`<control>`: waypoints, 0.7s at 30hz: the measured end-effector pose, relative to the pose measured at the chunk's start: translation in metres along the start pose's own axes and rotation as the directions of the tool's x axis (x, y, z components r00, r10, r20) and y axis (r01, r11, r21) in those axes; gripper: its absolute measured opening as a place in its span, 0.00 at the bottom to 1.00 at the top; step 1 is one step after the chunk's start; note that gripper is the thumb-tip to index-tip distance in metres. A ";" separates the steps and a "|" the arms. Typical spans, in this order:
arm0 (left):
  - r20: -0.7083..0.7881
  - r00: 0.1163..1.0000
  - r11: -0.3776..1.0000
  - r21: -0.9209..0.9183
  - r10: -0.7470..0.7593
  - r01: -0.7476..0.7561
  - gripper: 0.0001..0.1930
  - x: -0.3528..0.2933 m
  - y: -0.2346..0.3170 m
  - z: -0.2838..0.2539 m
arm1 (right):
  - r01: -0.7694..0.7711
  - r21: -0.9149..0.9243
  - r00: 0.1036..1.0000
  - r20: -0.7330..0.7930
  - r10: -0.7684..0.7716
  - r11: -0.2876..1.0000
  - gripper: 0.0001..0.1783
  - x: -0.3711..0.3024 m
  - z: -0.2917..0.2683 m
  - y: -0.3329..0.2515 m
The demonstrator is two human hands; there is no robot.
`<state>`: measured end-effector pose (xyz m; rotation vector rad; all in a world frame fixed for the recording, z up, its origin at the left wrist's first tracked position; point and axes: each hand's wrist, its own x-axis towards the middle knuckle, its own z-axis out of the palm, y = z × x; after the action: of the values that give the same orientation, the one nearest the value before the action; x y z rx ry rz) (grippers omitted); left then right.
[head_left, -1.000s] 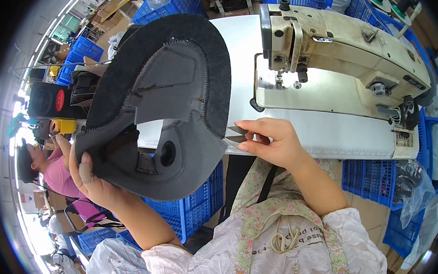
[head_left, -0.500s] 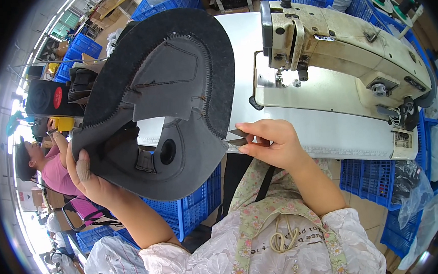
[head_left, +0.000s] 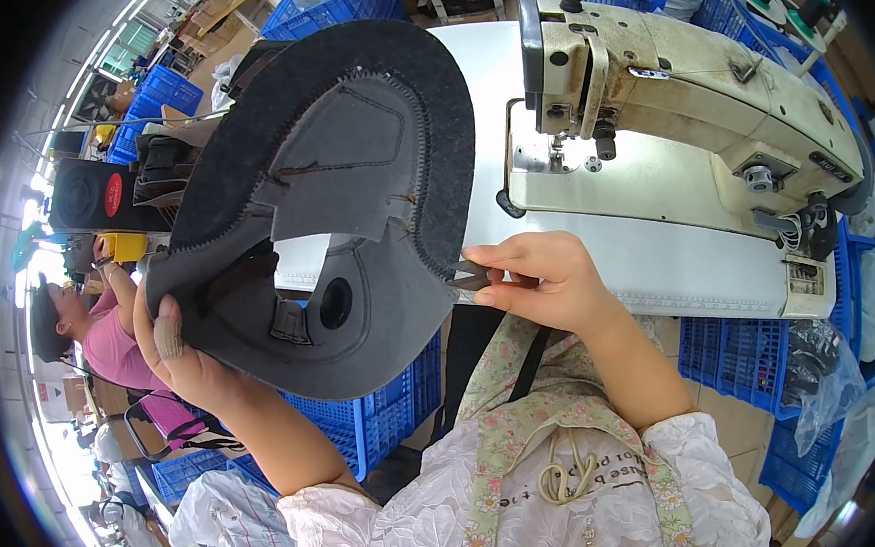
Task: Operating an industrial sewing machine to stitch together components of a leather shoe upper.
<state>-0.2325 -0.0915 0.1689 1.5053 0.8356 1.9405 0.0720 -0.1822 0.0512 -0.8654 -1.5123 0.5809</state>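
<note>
one co-worker in a pink top (head_left: 111,344) is seen at the far left edge, bent by the lens and partly hidden behind the raised work; a black box with a round red label (head_left: 92,199) is set just above that person, its print too small to be made out; blue plastic crates (head_left: 171,89) are stacked behind it, their contents blurred; the left hand (head_left: 177,355) is closed on the lower left edge of a large dark grey felt shoe upper (head_left: 352,178), with the thumb laid flat on its face and the fingers hidden behind it; the upper is held up above the table edge, curved, with stitched seams and a round hole near its lower middle; much of the white sewing table (head_left: 647,251) is covered by it; the right hand (head_left: 548,282) is pinched shut on a small dark metal tool (head_left: 468,277), probably thread snips, whose tip touches the upper's right edge; most of the tool is hidden in the fist; a cream industrial sewing machine (head_left: 687,98) is stood to the right, its far end cut off by the dark rim; a clear plastic bag (head_left: 824,370) is hung over blue crates at the lower right.
</note>
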 end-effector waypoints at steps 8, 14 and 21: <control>-0.021 1.000 1.000 -0.021 0.005 -0.005 0.17 -0.011 0.013 -0.002 | 0.079 -0.007 0.997 0.017 -0.079 0.997 0.21 -0.007 -0.004 -0.002; -0.274 0.956 0.906 0.423 0.103 0.023 0.19 -0.026 0.092 -0.057 | -0.278 0.505 0.901 -0.157 0.404 0.817 0.22 -0.032 -0.014 0.057; -0.251 0.968 -0.098 0.964 -0.026 0.247 0.18 -0.122 0.261 -0.168 | -0.536 0.218 0.803 -0.165 0.572 0.816 0.21 -0.022 -0.003 0.100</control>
<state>-0.3786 -0.3785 0.2557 1.7270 2.8942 0.9525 0.0928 -0.1407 -0.0398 -1.2153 -0.9747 0.9865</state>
